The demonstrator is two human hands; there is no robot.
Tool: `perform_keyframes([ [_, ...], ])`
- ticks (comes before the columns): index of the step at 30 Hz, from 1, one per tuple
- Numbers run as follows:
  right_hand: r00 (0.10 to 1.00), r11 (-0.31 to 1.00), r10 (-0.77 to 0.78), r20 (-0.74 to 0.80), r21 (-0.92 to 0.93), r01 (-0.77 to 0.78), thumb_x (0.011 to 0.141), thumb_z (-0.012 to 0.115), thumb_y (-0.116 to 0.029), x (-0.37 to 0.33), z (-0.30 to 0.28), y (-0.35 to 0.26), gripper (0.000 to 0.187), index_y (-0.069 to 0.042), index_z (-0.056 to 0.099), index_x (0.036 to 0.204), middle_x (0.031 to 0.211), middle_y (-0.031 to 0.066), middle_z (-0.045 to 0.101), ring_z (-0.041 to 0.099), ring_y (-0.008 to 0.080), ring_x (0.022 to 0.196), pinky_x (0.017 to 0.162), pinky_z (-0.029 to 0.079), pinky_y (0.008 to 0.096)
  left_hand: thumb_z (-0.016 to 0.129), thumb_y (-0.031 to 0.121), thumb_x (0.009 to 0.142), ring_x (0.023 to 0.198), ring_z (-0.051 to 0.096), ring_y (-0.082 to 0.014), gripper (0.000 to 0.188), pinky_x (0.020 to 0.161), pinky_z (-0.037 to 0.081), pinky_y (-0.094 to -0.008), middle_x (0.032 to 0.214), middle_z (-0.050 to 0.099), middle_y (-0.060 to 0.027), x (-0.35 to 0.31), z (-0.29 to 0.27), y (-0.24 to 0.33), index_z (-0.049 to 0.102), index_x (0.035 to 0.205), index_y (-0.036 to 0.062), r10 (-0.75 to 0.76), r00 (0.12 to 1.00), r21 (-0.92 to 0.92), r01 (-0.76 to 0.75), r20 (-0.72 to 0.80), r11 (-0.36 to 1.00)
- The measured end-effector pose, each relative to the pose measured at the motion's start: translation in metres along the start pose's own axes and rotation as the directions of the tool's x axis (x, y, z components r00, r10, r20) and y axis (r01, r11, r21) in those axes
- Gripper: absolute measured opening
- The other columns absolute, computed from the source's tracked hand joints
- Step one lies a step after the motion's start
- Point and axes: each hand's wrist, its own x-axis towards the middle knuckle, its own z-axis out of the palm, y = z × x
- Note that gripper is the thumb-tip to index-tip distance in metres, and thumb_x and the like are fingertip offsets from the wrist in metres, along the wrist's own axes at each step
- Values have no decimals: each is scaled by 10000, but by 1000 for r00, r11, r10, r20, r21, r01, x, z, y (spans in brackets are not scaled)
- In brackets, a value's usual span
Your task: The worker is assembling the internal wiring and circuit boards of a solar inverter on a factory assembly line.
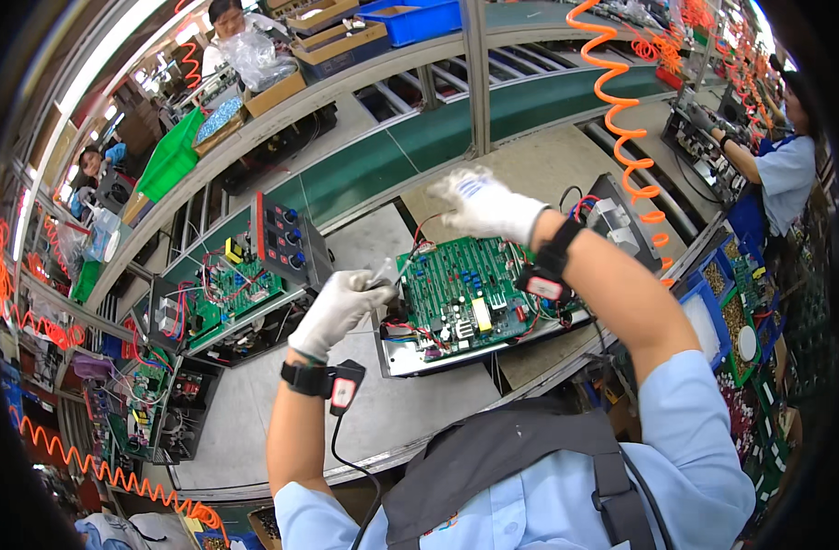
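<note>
In front of me a green circuit board (465,280) lies in a metal chassis (410,359), with wires and small parts along its edges. My left hand (342,307), in a white glove, is closed at the board's left edge. Its fingertips pinch something small and partly translucent, next to a dark lead; its kind is unclear. My right hand (493,206), also gloved, is raised over the far edge of the board. A thin red wire (424,225) rises from the board's far left corner to its closed fingers.
Left stands a unit with a red-edged knob panel (282,238) and open board; another opened unit (154,403) lies nearer. An orange coiled hose (621,128) hangs at right, by blue parts bins (708,321). Beyond runs a green conveyor (346,188). Co-workers sit left and right.
</note>
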Motion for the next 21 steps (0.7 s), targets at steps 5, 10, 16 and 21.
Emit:
perform_keyframes([
  [5,946,962,-67,317,272,-24,855,532,-281,20,19,3,326,-96,675,1083,1014,162,681,636,331,984,886,470,434,609,140,899,566,509,-37,156,491,379,-205,728,636,-5,26,7,-43,646,860,-7,64,996,-85,-69,-54,994],
  [10,902,870,-269,337,488,77,897,534,-313,32,30,-1,332,-62,665,1070,1001,183,673,629,348,963,861,478,407,580,110,893,667,595,-88,146,607,501,-256,783,663,-52,36,14,-34,622,870,-28,-45,983,-218,6,-178,976],
  [16,875,865,-286,391,497,60,931,498,-452,25,13,4,513,-54,553,1250,1181,216,603,569,368,1114,943,449,402,581,161,920,695,585,-77,183,602,469,-227,815,671,-47,32,15,-49,619,941,-17,10,981,-357,-81,-195,930],
  [21,967,660,-86,-242,713,237,906,621,-263,-33,-67,45,520,9,453,1315,1132,130,593,587,188,1055,851,486,302,530,232,956,551,424,-17,234,491,304,-176,774,636,-17,-12,0,-14,593,1009,13,141,913,-219,-237,-382,946],
])
